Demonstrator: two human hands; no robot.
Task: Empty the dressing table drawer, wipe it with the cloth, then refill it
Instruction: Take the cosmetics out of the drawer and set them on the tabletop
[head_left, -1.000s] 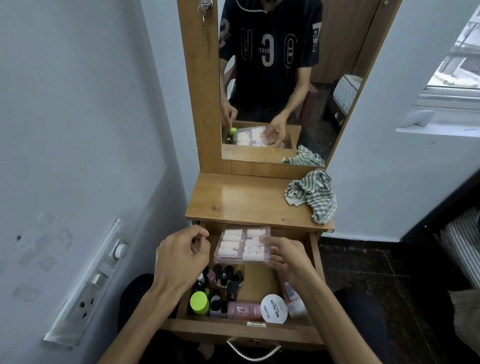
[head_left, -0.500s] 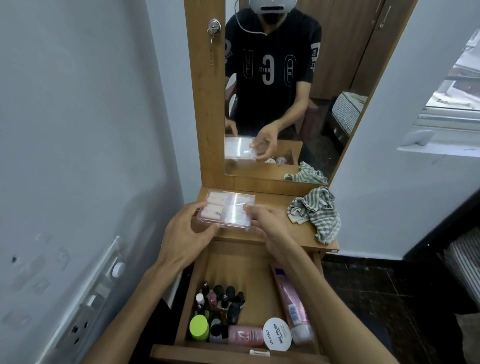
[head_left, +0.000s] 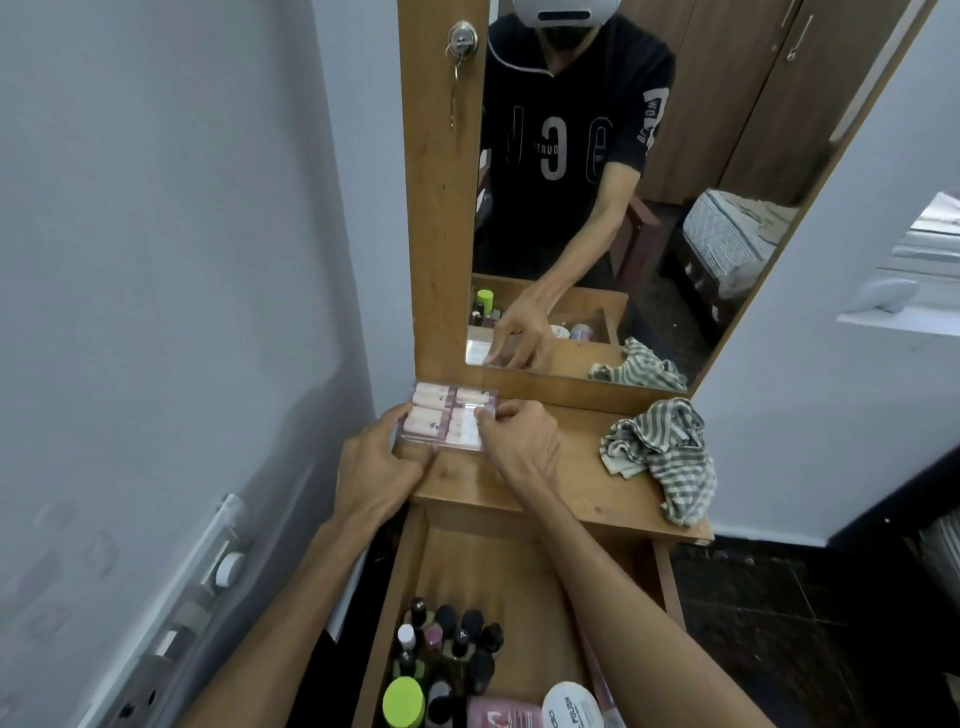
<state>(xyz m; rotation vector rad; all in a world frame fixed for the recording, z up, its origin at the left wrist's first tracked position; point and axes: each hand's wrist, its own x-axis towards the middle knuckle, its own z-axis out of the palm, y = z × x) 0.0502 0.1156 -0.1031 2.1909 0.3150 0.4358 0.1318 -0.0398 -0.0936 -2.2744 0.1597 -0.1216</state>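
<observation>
Head view: both hands on a clear plastic case (head_left: 451, 418) of pale tubes, which sits at the back-left corner of the dressing table top (head_left: 545, 483), just below the mirror (head_left: 649, 208). Left hand (head_left: 376, 467) grips the case's near-left edge, fingers curled round it; right hand (head_left: 517, 441) pinches its right side w/ fingertips. Striped cloth (head_left: 660, 457) lies crumpled on the right of the top, apart from the case. Drawer (head_left: 498, 566) is pulled open below — back half bare wood, front half holding small dark nail polish bottles (head_left: 452, 644), a green-capped jar (head_left: 404, 701), a pink bottle (head_left: 501, 714) and a white round lid (head_left: 571, 706) marked "polish".
</observation>
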